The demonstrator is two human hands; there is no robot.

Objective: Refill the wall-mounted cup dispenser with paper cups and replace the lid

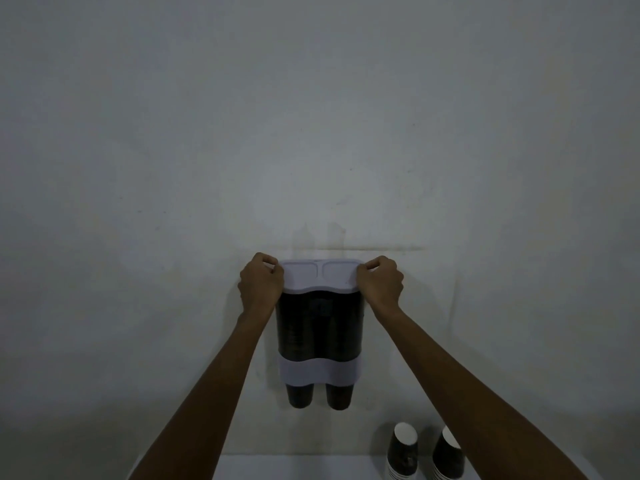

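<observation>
A twin-tube cup dispenser [319, 330] hangs on the wall, dark in the body with a white band low down. Dark paper cups [300, 396] poke out of its two bottom openings. A white lid [320, 276] with two shallow hollows sits on top of it. My left hand [260, 283] grips the lid's left end with curled fingers. My right hand [380, 280] grips the lid's right end the same way. Both forearms reach up from the bottom of the frame.
Two stacks of dark paper cups stand upside down on a white counter [294, 467] at the lower right, one stack [401, 452] left of the other [446, 453], the second partly behind my right forearm. The grey wall [311, 133] fills the rest of the view.
</observation>
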